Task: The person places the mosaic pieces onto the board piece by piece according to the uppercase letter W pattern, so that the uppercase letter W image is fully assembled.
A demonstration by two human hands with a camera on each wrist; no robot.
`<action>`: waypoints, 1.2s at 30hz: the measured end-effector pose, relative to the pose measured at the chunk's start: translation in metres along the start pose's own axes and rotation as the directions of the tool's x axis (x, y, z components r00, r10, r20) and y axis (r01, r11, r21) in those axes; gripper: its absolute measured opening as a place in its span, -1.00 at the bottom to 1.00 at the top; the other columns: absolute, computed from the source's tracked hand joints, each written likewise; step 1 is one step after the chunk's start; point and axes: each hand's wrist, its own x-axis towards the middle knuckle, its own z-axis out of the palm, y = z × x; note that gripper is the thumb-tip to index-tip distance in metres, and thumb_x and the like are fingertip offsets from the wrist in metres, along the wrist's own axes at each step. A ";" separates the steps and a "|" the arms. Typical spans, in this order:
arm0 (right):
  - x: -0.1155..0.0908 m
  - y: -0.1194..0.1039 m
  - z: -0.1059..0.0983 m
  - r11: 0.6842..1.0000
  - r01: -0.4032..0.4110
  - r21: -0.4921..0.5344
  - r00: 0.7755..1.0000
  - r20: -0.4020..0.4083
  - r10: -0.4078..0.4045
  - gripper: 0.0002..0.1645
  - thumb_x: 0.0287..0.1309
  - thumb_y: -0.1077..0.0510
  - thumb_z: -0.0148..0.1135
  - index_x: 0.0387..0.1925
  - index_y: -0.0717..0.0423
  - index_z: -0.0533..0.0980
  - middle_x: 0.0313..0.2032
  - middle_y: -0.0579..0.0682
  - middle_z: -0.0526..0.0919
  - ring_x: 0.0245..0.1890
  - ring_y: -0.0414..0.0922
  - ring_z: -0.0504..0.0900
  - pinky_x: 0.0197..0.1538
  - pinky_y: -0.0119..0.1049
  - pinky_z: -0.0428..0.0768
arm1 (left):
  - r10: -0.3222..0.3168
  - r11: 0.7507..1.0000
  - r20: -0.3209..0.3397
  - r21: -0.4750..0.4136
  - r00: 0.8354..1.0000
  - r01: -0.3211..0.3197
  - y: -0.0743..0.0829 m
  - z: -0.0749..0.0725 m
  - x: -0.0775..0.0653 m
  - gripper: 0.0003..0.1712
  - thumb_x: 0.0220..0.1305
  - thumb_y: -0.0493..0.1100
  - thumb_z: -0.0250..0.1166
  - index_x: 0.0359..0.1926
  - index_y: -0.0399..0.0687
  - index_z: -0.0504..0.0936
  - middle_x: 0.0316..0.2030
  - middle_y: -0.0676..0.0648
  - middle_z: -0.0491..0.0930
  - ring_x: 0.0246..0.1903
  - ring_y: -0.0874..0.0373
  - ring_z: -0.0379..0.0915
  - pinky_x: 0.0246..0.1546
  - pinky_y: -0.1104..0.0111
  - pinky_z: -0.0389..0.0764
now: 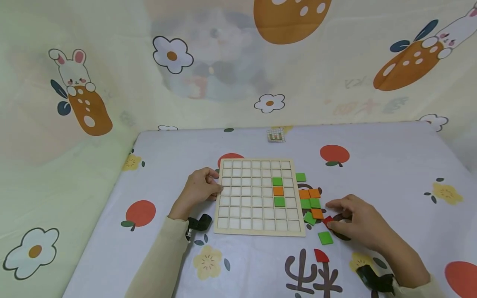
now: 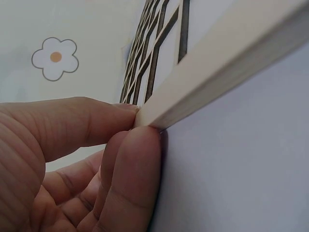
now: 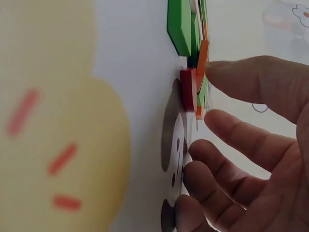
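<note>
A pale wooden grid board (image 1: 261, 233) lies on the cloth-covered table in the head view. Three tiles sit in one column near its right side: an orange tile (image 1: 278, 191) between two green ones. My left hand (image 1: 198, 188) pinches the board's left edge; the left wrist view shows thumb and forefinger (image 2: 137, 164) at the wooden rim (image 2: 193, 92). Right of the board, my right hand (image 1: 357, 219) hovers low beside a red tile (image 1: 327, 220), thumb and fingers spread apart. The right wrist view has the thumb tip (image 3: 217, 72) close by the red tile (image 3: 188, 89).
Loose green and orange tiles (image 1: 314, 203) cluster along the board's right edge, and a single green tile (image 1: 325, 238) lies nearer me. A small patterned card (image 1: 275, 135) rests at the table's back. Printed fabric (image 1: 223, 82) hangs behind the table.
</note>
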 end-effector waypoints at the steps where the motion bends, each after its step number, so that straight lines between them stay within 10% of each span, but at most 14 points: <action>1: -0.001 0.000 0.000 1.000 0.003 0.005 1.000 0.010 -0.004 -0.46 0.02 0.11 0.61 0.06 0.18 0.69 -0.17 -0.01 0.61 -0.21 -0.08 0.55 -0.25 -0.33 0.55 | 0.001 1.000 0.000 -0.001 1.000 -0.001 0.000 0.000 0.000 -0.62 0.22 -0.35 0.45 0.04 -0.27 0.59 -0.36 -0.12 0.60 -0.52 0.15 0.63 -0.45 0.37 0.72; 29: -0.006 -0.003 0.004 0.998 -0.060 -0.016 0.998 0.016 0.061 -0.78 0.01 0.16 0.62 -0.36 0.04 0.67 -0.49 -0.14 0.57 -0.39 -0.12 0.48 -0.39 -0.39 0.49 | 0.010 1.000 -0.003 0.025 1.000 -0.010 -0.001 -0.001 0.000 -0.62 0.23 -0.34 0.45 0.04 -0.28 0.58 -0.37 -0.11 0.57 -0.55 0.16 0.62 -0.46 0.39 0.71; 36: -0.004 -0.004 0.006 0.999 -0.054 -0.006 0.998 0.023 0.055 -0.70 0.00 0.17 0.63 -0.21 0.09 0.71 -0.45 -0.11 0.53 -0.37 -0.11 0.47 -0.40 -0.39 0.44 | 0.008 1.000 -0.008 0.029 1.000 -0.008 -0.001 0.000 0.001 -0.62 0.23 -0.34 0.45 0.05 -0.27 0.58 -0.37 -0.11 0.58 -0.55 0.17 0.61 -0.46 0.39 0.71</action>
